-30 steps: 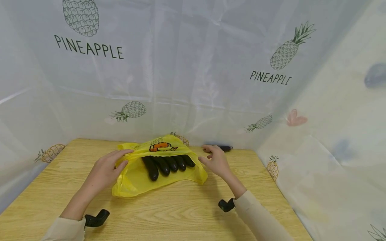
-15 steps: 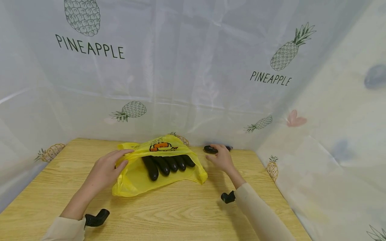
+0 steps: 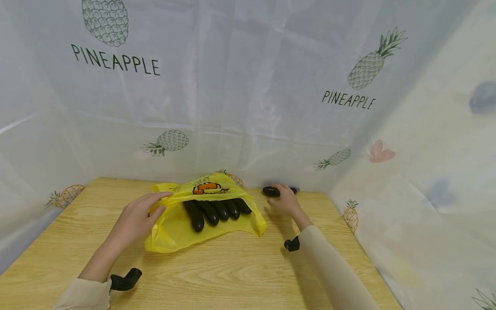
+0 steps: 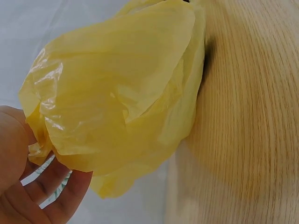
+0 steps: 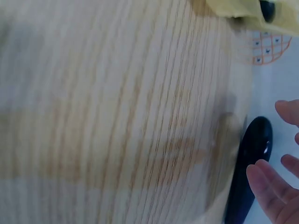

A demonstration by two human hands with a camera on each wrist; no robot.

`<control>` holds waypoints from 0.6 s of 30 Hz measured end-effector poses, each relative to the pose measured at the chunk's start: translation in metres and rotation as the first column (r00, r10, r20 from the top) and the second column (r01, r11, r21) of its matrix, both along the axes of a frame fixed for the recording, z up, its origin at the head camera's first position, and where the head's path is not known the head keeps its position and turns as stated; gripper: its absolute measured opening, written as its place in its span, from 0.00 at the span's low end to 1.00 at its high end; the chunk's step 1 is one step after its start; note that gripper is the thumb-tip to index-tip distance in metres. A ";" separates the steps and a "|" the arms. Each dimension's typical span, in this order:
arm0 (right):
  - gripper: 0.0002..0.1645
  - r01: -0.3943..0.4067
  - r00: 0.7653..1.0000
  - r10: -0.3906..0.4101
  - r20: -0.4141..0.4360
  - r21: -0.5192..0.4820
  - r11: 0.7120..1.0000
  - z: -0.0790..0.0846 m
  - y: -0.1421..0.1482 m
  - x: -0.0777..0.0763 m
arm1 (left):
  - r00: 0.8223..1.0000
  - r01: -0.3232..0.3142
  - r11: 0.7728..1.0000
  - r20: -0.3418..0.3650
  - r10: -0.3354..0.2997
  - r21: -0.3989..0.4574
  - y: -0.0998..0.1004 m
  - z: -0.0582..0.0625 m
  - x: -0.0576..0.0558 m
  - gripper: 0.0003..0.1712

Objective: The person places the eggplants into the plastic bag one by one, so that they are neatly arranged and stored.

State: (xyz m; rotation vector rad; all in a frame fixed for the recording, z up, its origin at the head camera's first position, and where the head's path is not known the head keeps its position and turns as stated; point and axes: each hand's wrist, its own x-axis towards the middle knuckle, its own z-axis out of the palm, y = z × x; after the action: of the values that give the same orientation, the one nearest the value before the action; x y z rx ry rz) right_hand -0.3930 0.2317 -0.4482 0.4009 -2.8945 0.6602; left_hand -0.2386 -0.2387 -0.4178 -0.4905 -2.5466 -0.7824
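A yellow plastic bag (image 3: 174, 239) lies on the table with its mouth toward me, and several dark eggplants (image 3: 210, 214) rest side by side inside it. My left hand (image 3: 133, 221) pinches the left edge of the bag's mouth between thumb and fingers; in the left wrist view the yellow film bunches beside the fingers (image 4: 70, 196). At the table's back edge lies another eggplant (image 3: 271, 191). My right hand (image 3: 284, 200) is over that eggplant, partly hiding it. In the right wrist view, thumb and fingers are spread apart at this eggplant (image 5: 254, 144).
The wooden table (image 3: 217, 280) ends at the back against a pale curtain (image 3: 240, 107) printed with pineapples. Another curtain (image 3: 438, 206) runs along the right side. Black wrist mounts (image 3: 126, 280) stick out from the sleeves.
My right hand has moved right and away from the bag's right edge to the lone eggplant, uncovering its left end. The left hand and the bag have stayed where they were.
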 end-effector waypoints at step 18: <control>0.43 -0.002 0.994 -0.003 0.111 0.045 0.999 -0.008 0.005 -0.025 | 1.000 -0.004 1.000 -0.010 0.004 0.005 -0.001 -0.001 0.001 0.26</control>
State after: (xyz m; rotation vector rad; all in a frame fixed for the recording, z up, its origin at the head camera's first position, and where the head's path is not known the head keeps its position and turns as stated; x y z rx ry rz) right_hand -0.4180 0.2366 -0.4566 0.3800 -3.0197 0.6379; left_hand -0.2380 -0.2394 -0.4189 -0.4860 -2.5357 -0.7822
